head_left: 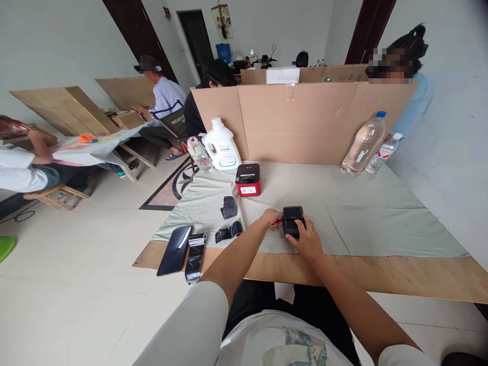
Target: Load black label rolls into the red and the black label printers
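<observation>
From the head view, a small black box (pixel 293 219) sat on the grey cloth (pixel 381 213) near the table's front edge. The right hand (pixel 309 241) cupped it from the near side, fingers curled against it, likely to steady it. The left hand (pixel 271 218) pinched at its left side, fingertips together. Its long axis ran away from the person, top face up. A red printer (pixel 248 179) stood beyond.

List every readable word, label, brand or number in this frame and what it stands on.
"PROJECT": white letters on the dark chair back behind the table; the rest of it is unclear.
White jug: label print too small to read.
Red and black box: white sticker, blurred.
Clear bottles: labels unreadable.
Black box under the left hand and right hand: no readable text.
</observation>
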